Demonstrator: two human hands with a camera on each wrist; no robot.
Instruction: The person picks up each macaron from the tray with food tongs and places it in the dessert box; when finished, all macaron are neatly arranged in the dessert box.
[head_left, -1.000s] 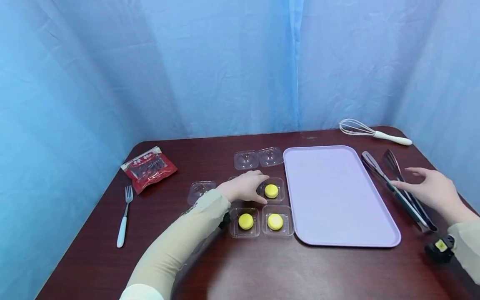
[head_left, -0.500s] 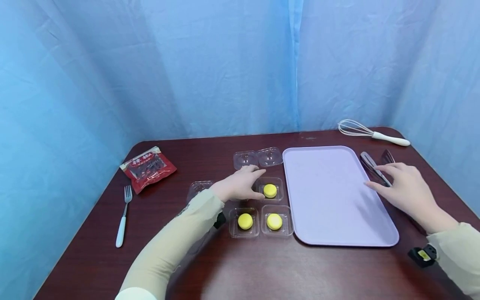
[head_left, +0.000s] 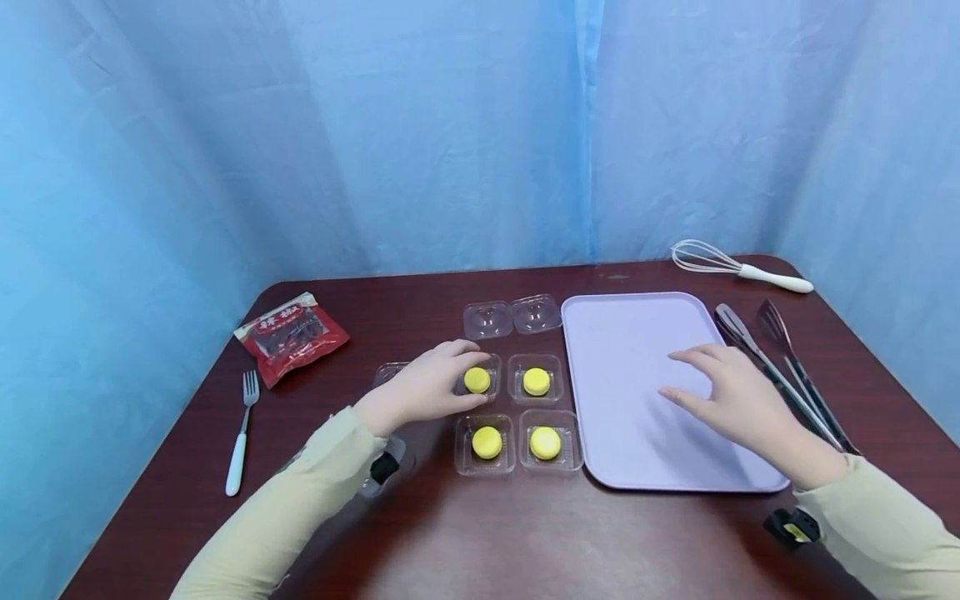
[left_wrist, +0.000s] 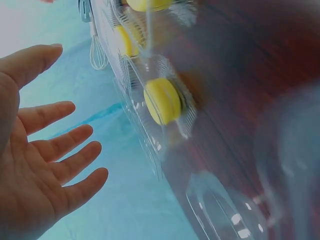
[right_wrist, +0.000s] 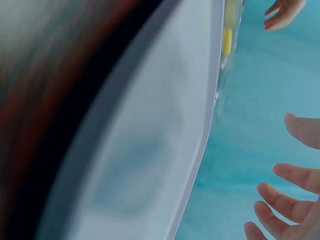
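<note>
Several yellow macarons (head_left: 545,443) sit in clear plastic boxes (head_left: 504,461) left of a pale purple tray (head_left: 615,471). My left hand (head_left: 420,390) hovers at the far left box, its fingers spread beside the macaron (head_left: 477,380) there. In the left wrist view, that hand (left_wrist: 40,145) holds nothing and appears apart from the macaron (left_wrist: 163,101). Above the right part of the tray floats my right hand (head_left: 738,404), fingers and thumb apart. The right wrist view shows that hand (right_wrist: 292,190) with nothing between its fingers.
Clear domed lids (head_left: 487,320) lie behind the boxes; other clear pieces (head_left: 386,462) are partly under the left arm. Tongs (head_left: 806,375) lie right of the tray, a whisk (head_left: 750,268) behind. A red food packet (head_left: 292,337) and a fork (head_left: 242,442) are at left.
My left hand has drawn left, uncovering the far left box and its macaron. My right hand has moved left from above the tongs to above the tray.
</note>
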